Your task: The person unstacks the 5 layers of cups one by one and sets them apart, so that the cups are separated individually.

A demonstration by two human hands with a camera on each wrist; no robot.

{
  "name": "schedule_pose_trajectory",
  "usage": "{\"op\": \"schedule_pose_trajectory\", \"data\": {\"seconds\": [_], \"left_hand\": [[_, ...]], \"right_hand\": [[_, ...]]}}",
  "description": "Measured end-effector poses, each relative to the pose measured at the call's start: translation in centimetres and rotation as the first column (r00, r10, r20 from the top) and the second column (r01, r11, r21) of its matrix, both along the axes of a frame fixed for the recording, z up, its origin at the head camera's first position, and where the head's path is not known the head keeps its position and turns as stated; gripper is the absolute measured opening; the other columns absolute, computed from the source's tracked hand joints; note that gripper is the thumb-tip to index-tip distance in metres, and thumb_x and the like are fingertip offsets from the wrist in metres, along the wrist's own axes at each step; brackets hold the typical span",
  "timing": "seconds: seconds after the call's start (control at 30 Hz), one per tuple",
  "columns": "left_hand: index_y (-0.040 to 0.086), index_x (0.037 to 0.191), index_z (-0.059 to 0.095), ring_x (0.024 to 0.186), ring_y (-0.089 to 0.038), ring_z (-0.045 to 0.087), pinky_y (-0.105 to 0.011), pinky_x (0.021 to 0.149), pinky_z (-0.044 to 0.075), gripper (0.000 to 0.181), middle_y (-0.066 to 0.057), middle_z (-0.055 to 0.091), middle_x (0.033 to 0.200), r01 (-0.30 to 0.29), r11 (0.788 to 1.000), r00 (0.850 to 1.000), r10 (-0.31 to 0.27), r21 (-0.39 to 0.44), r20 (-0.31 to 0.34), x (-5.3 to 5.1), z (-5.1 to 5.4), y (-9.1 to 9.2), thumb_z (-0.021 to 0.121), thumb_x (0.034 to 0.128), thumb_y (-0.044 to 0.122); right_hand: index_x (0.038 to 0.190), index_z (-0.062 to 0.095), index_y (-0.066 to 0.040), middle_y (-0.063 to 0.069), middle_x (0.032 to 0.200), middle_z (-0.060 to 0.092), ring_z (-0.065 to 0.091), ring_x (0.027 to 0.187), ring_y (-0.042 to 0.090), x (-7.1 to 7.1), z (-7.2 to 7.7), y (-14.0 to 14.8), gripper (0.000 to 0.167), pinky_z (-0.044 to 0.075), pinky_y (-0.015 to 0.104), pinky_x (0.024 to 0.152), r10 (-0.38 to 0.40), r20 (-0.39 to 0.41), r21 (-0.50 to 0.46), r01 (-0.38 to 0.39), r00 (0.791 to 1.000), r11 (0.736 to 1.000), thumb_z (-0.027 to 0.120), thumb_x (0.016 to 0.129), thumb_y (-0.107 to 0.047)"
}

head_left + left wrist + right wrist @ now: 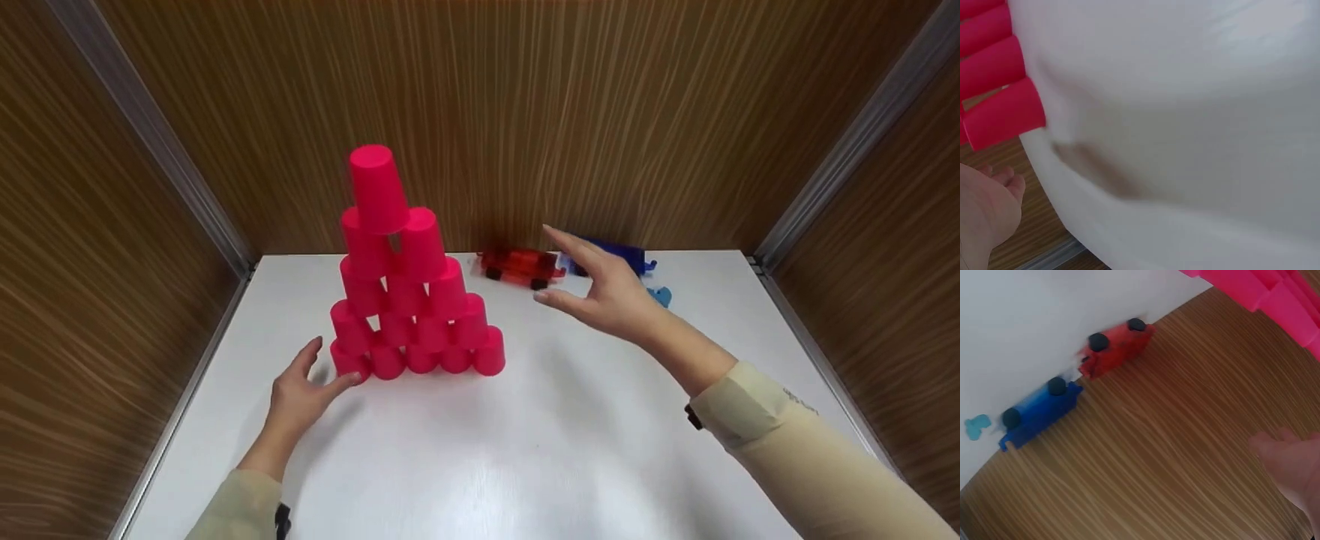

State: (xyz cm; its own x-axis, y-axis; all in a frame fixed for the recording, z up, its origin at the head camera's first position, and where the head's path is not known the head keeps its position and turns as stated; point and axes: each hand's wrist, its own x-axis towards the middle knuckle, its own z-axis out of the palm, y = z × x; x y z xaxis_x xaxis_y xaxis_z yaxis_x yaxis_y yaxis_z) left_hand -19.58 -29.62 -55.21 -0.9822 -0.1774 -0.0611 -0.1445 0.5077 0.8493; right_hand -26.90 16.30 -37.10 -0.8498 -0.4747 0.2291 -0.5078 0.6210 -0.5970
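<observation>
Pink cups [433,330], all upside down, form a tall pyramid of several rows left of the middle of the white table. One top cup [379,191] stands alone at the peak. My left hand [300,394] is beside the lower left corner cup [1008,112], thumb and fingers spread, holding nothing. Its thumb overlaps that cup in the head view; the left wrist view shows a gap. To the right of the pyramid, my right hand [611,296] hovers with fingers extended and thumb apart, gripping nothing. In the right wrist view, pink cups show at the upper right corner.
A red toy wagon [521,266] and a blue toy wagon [619,256] lie by the back wall, the blue one partly behind my right hand. A small light-blue piece [977,426] is near the blue wagon. Wood-grain panels [480,112] enclose the table on three sides.
</observation>
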Motion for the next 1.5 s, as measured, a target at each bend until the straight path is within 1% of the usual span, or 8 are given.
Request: {"op": "schedule_pose_trajectory", "data": {"seconds": [0.13, 0.23, 0.43, 0.6, 0.73, 0.93, 1.27, 1.5], "left_hand": [[0.011, 0.168, 0.029, 0.157, -0.041, 0.028, -0.056, 0.117, 0.041, 0.101, -0.016, 0.031, 0.171, 0.069, 0.998, 0.997, -0.068, -0.012, 0.047, -1.6, 0.7, -0.7, 0.085, 0.0911, 0.043], [0.012, 0.169, 0.028, 0.158, -0.042, 0.025, -0.059, 0.120, 0.036, 0.099, -0.017, 0.030, 0.171, 0.121, 0.992, 0.988, -0.119, -0.016, 0.095, -2.3, 0.9, -1.2, 0.085, 0.0918, 0.038], [0.013, 0.167, 0.035, 0.156, -0.042, 0.029, -0.065, 0.119, 0.034, 0.095, -0.016, 0.040, 0.166, 0.200, 0.979, 0.972, -0.192, -0.049, 0.134, -2.7, 1.6, -1.6, 0.087, 0.0903, 0.035], [0.010, 0.163, 0.042, 0.151, -0.044, 0.038, -0.065, 0.117, 0.039, 0.092, -0.017, 0.049, 0.159, 0.219, 0.973, 0.964, -0.203, -0.078, 0.170, -2.9, 2.5, -1.5, 0.088, 0.0887, 0.037], [0.010, 0.159, 0.048, 0.147, -0.043, 0.044, -0.062, 0.114, 0.044, 0.085, -0.016, 0.054, 0.154, 0.223, 0.972, 0.963, -0.206, -0.081, 0.175, -3.0, 2.8, -1.5, 0.088, 0.0893, 0.035], [0.009, 0.156, 0.051, 0.145, -0.042, 0.048, -0.057, 0.113, 0.046, 0.081, -0.016, 0.057, 0.151, 0.218, 0.974, 0.963, -0.206, -0.055, 0.173, -3.0, 2.3, -1.6, 0.088, 0.0896, 0.035], [0.008, 0.153, 0.056, 0.137, -0.039, 0.057, -0.049, 0.110, 0.051, 0.072, -0.017, 0.061, 0.146, 0.143, 0.989, 0.976, -0.145, 0.023, 0.165, -2.8, 1.3, -1.6, 0.086, 0.0918, 0.031], [0.009, 0.155, 0.054, 0.138, -0.038, 0.056, -0.050, 0.111, 0.050, 0.075, -0.017, 0.060, 0.148, 0.127, 0.990, 0.974, -0.136, 0.063, 0.181, -2.9, 0.9, -1.3, 0.086, 0.0923, 0.035]], "right_hand": [[0.168, 0.033, -0.031, -0.002, 0.169, 0.038, 0.036, 0.156, 0.024, -0.8, 1.8, -1.2, 0.088, 0.041, 0.059, 0.117, 0.023, -0.001, -0.038, -0.023, 1.000, 0.999, 0.075, 0.095, -0.054], [0.167, 0.034, -0.030, -0.003, 0.169, 0.038, 0.037, 0.155, 0.020, -1.5, 3.0, -2.2, 0.087, 0.041, 0.054, 0.118, 0.050, 0.006, -0.071, -0.050, 0.999, 0.996, 0.076, 0.095, -0.052], [0.166, 0.038, -0.028, -0.005, 0.167, 0.042, 0.040, 0.152, 0.016, -2.7, 5.0, -4.3, 0.082, 0.042, 0.045, 0.119, 0.107, 0.054, -0.135, -0.099, 0.993, 0.986, 0.078, 0.096, -0.045], [0.164, 0.041, -0.029, -0.008, 0.164, 0.046, 0.043, 0.150, 0.011, -3.3, 6.3, -5.9, 0.081, 0.041, 0.039, 0.119, 0.149, 0.073, -0.189, -0.133, 0.986, 0.973, 0.079, 0.095, -0.046], [0.164, 0.042, -0.029, -0.008, 0.162, 0.048, 0.044, 0.149, 0.011, -3.6, 7.0, -7.1, 0.080, 0.042, 0.035, 0.118, 0.179, 0.070, -0.220, -0.160, 0.981, 0.962, 0.078, 0.095, -0.048], [0.164, 0.042, -0.027, -0.007, 0.160, 0.050, 0.045, 0.147, 0.008, -3.9, 7.8, -8.5, 0.080, 0.043, 0.031, 0.117, 0.221, 0.073, -0.274, -0.194, 0.973, 0.942, 0.078, 0.095, -0.046], [0.162, 0.045, -0.023, -0.005, 0.156, 0.054, 0.049, 0.142, 0.009, -4.3, 8.9, -11.8, 0.075, 0.044, 0.032, 0.116, 0.276, 0.057, -0.378, -0.235, 0.959, 0.895, 0.079, 0.096, -0.039], [0.161, 0.046, -0.019, 0.000, 0.155, 0.054, 0.051, 0.140, 0.015, -4.2, 9.5, -14.7, 0.075, 0.048, 0.033, 0.111, 0.312, 0.062, -0.430, -0.257, 0.948, 0.865, 0.079, 0.095, -0.033]]}}
